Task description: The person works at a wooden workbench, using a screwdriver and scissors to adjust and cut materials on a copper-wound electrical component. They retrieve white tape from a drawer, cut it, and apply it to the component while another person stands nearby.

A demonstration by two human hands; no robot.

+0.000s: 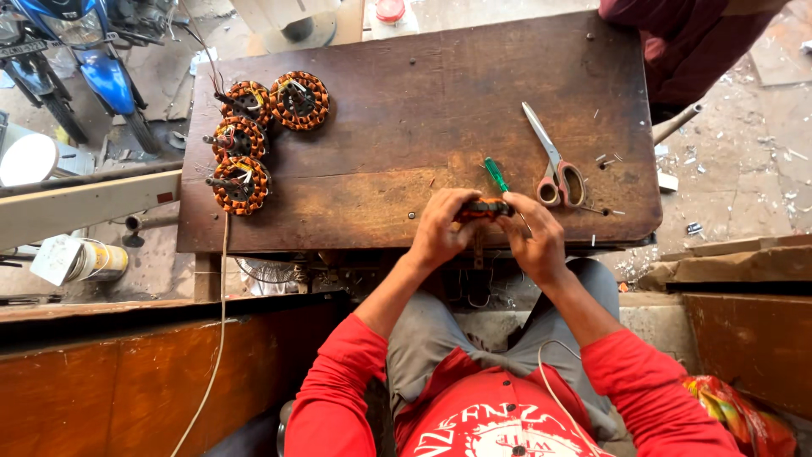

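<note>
My left hand (441, 227) and my right hand (534, 239) together grip a small wound motor stator (484, 208) with orange copper coils at the near edge of the dark wooden table (423, 101). A green-handled screwdriver (496, 174) rises from between my hands, its tip hidden near the stator; I cannot tell which hand steadies it. Red-handled scissors (551, 161) lie just right of my hands on the table. Both my arms wear red sleeves.
Several wound stators (254, 135) sit grouped at the table's far left, with a wire (222, 322) trailing down. A blue motorbike (80, 59) stands at the upper left. Another person's dark red clothing (694, 42) shows at the upper right. Wooden panels flank my legs.
</note>
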